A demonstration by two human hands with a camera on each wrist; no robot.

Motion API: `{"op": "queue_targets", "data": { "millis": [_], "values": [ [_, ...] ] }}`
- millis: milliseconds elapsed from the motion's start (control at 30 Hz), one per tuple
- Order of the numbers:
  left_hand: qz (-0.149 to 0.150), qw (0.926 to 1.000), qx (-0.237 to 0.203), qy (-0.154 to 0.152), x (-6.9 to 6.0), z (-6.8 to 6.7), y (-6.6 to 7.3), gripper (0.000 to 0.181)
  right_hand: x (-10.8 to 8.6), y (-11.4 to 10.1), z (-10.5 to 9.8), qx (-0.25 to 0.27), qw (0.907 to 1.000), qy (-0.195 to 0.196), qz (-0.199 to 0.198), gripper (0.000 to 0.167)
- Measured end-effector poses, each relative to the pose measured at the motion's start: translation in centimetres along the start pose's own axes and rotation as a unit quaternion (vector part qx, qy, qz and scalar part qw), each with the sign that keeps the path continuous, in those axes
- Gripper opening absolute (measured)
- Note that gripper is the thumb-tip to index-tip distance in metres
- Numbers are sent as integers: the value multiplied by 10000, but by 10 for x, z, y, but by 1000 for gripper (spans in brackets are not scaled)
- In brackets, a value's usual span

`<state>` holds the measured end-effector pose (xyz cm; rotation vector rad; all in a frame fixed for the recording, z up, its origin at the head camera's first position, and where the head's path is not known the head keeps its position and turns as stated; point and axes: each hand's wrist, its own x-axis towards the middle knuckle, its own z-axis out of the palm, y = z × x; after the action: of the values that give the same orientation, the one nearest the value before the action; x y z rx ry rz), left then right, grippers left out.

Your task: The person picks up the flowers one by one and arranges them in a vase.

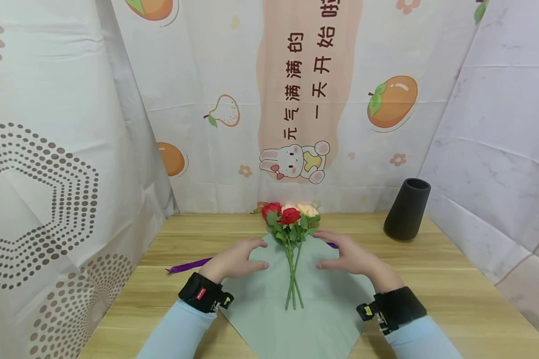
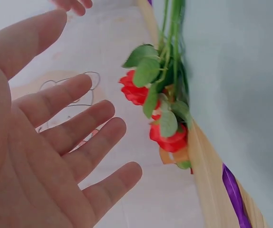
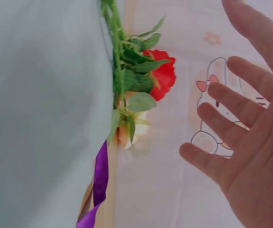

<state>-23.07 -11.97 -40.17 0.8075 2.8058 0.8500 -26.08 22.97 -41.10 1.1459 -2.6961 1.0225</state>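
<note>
Red and cream roses (image 1: 290, 216) with green leaves and crossed stems lie on a pale green sheet of wrapping paper (image 1: 292, 329), blooms toward the back. To the left of the stems, my left hand (image 1: 237, 259) hovers with spread fingers and holds nothing. My right hand (image 1: 348, 255) mirrors it on the other side, also holding nothing. Both palms face the flowers in the head view. A purple ribbon (image 1: 189, 266) passes under the paper, and its far part (image 3: 100, 183) shows in the right wrist view. Red roses (image 2: 167, 137) appear beyond my left fingers in the left wrist view.
A black vase (image 1: 407, 209) stands at the back right of the wooden table (image 1: 458, 279). Behind the table hangs a printed cloth (image 1: 233, 164) with fruit and a rabbit. More cloth (image 1: 49, 149) borders the left side, and marbled cloth (image 1: 512, 149) the right.
</note>
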Motion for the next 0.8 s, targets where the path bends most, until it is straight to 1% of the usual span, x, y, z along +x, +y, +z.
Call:
{"op": "queue_targets", "data": {
  "millis": [167, 333, 433, 567, 700, 800],
  "values": [
    [95, 9989, -247, 397, -2, 2, 4, 53, -4, -4, -3, 58, 9988, 482, 17, 80],
    [184, 9956, -499, 776, -3, 6, 8, 53, -9, -5, -8, 355, 9940, 1035, 75, 80],
    [305, 9926, -655, 972, -3, 9, 9, 51, -12, -3, -11, 428, 9885, 1446, 101, 79],
    [498, 9873, -935, 1182, -1, 13, 12, 47, -15, 2, -13, 359, 9796, 1978, 72, 78],
    [662, 9826, -1144, 1303, 2, 18, 15, 43, -16, 4, -17, 460, 9704, 2371, 16, 79],
    [701, 9804, -1223, 1373, 5, 23, 17, 40, -18, 6, -20, 564, 9638, 2603, 102, 80]
  ]
}}
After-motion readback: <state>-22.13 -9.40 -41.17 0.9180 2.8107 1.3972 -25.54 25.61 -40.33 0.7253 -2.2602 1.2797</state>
